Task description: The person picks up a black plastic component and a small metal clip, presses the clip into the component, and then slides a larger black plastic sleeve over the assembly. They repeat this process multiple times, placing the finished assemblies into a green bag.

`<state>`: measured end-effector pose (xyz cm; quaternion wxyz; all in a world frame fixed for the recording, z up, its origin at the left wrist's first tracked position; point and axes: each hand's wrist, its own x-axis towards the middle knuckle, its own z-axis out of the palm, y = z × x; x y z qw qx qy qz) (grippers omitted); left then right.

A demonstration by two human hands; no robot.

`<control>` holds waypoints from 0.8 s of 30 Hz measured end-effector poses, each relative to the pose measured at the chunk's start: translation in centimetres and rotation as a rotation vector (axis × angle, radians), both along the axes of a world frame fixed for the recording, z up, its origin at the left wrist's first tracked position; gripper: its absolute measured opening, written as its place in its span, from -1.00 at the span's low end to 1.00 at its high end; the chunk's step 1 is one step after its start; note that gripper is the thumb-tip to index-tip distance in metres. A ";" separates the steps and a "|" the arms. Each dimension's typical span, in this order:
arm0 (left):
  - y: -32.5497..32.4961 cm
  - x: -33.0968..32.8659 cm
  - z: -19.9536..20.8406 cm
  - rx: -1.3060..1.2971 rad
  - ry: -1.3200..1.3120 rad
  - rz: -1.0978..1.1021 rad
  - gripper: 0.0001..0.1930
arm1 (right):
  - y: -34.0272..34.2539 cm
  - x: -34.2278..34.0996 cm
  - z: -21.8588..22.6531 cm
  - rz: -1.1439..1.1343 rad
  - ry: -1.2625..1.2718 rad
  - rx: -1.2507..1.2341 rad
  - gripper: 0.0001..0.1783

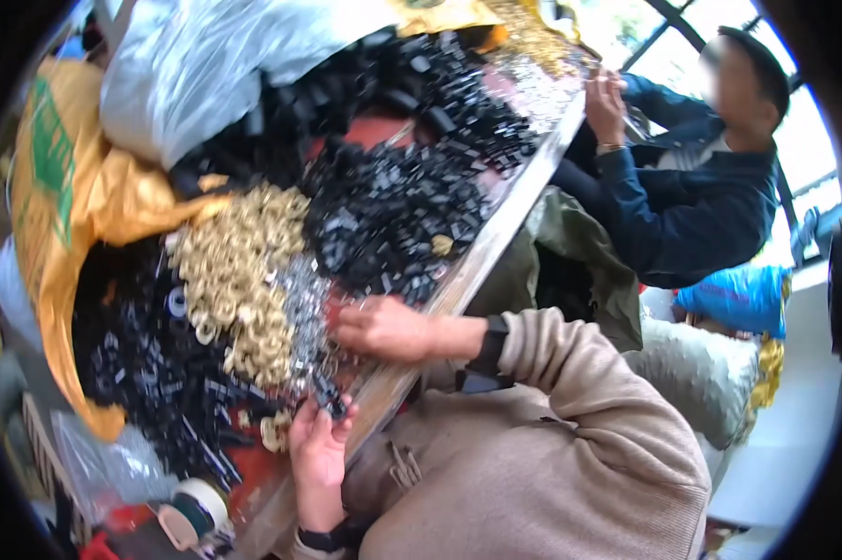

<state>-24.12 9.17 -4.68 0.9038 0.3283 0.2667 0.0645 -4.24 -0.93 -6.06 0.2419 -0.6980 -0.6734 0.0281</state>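
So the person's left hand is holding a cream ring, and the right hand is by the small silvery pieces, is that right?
Not quite: in the head view, the left hand holds a small black part instead. The right hand is indeed by the small silvery pieces.

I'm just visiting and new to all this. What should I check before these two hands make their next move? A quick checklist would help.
1. Black part in hand: ok, the left hand holds it.
2. Right hand free: cannot tell, its fingertips are blurred.
3. Silver pieces near the hands: ok, they lie just to the left of the right hand.
4. Piles kept separate: not ok, the beige rings run up against the silver pieces.
5. Co-worker's hand out of the way: ok, it is well apart, farther along the wooden edge.
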 end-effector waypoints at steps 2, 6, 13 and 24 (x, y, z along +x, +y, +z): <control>-0.2 0.3 -0.3 0.006 -0.055 -0.019 -0.67 | -0.5 -0.3 0.8 -0.029 0.157 -0.031 -0.87; -1.0 0.9 -0.6 0.004 -0.116 0.045 -0.67 | -1.0 -0.8 1.7 0.169 0.807 -0.007 -0.87; -1.3 2.3 0.0 -0.025 -0.176 0.043 -0.67 | -1.6 -2.1 1.9 0.203 1.179 -0.099 -0.91; -1.1 2.3 -0.3 -0.004 -0.250 0.023 -0.63 | -1.8 -2.2 2.9 0.154 1.216 -0.085 -0.79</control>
